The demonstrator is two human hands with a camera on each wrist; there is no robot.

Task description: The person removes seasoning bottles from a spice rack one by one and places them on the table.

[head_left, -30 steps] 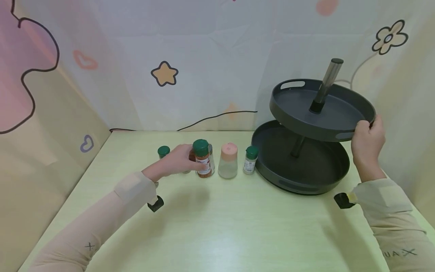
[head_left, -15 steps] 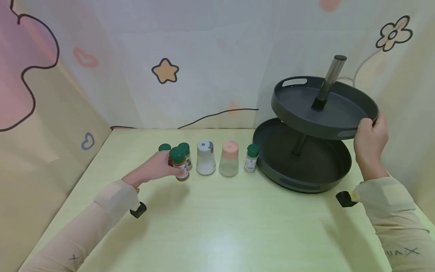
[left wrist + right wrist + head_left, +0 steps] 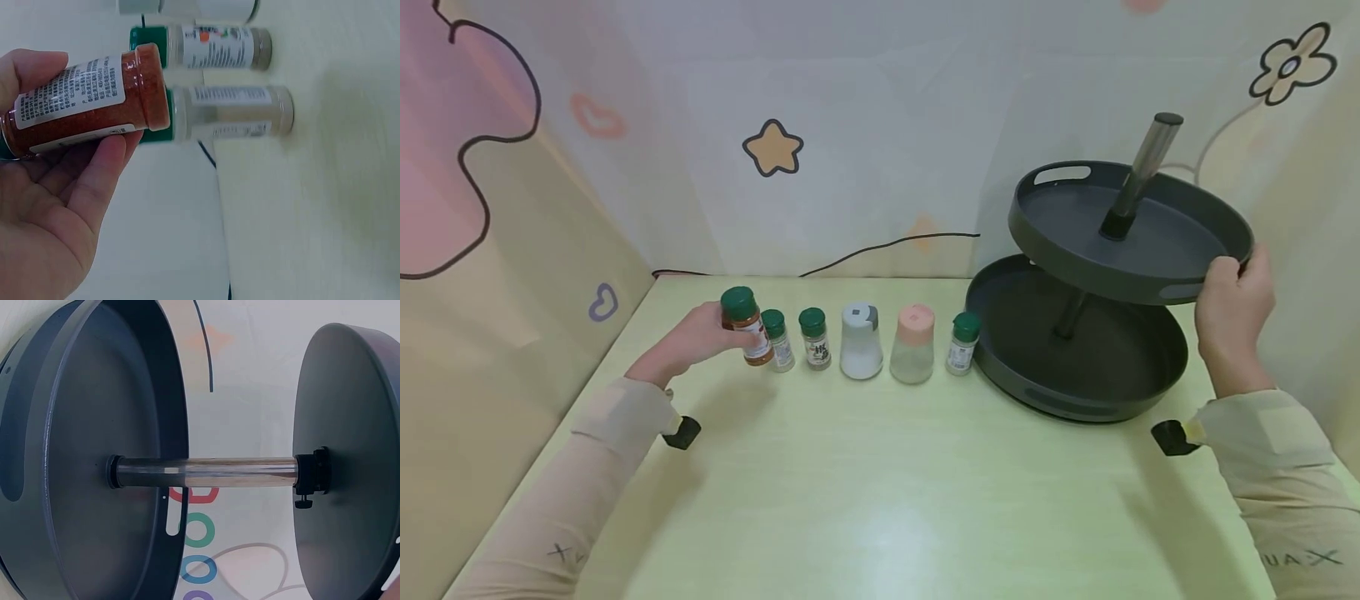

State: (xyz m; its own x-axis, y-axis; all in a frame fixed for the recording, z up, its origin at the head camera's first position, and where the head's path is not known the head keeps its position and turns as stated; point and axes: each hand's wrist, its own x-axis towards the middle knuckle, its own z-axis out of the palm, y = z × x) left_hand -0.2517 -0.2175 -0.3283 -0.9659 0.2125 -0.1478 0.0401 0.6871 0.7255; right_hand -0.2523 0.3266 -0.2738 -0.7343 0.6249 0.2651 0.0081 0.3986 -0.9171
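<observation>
My left hand [image 3: 696, 337] grips a spice jar [image 3: 94, 103] of red-brown powder with a green cap, tilted and held off the table at the left end of a row of bottles. Just beyond it stands a green-capped spice jar [image 3: 779, 343], partly behind the held one in the left wrist view. My right hand [image 3: 1236, 321] holds the right rim of the upper tray [image 3: 1075, 271] of a dark two-tier round rack. Below is its lower tray [image 3: 1060, 404]; a metal pole [image 3: 240, 472] joins the two. Both trays hold nothing.
The row continues rightward with another green-capped jar [image 3: 816, 340], a white-topped shaker [image 3: 861, 343], a pink-topped shaker [image 3: 913, 346] and a green-capped jar [image 3: 963, 344] beside the lower tray. A printed curtain [image 3: 880, 150] hangs behind the table [image 3: 865, 483].
My left hand has carried the red-brown spice jar leftward, past the shaker and the jars to the row's left end. The right hand keeps its hold on the upper tray.
</observation>
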